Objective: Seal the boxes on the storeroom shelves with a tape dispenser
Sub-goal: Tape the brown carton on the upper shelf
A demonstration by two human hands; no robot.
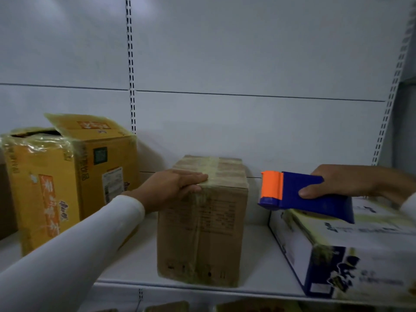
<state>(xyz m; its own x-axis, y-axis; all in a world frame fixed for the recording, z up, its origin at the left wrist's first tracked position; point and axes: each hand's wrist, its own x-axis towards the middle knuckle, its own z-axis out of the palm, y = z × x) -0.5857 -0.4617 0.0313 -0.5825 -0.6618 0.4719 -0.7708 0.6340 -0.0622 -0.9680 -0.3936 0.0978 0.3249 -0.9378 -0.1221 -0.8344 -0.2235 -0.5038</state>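
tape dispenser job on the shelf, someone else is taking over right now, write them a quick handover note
Left hand: flat on the top front edge of the brown box, fingers straight, pressing the tape there.
Right hand: grip on the blue and orange tape dispenser, held just above the white and blue box, orange end toward the brown box.
Done: brown box has tape over its top and down its front; the white and blue box also shows tape.
Left: yellow box at far left has a top flap standing open, so it needs closing and taping.
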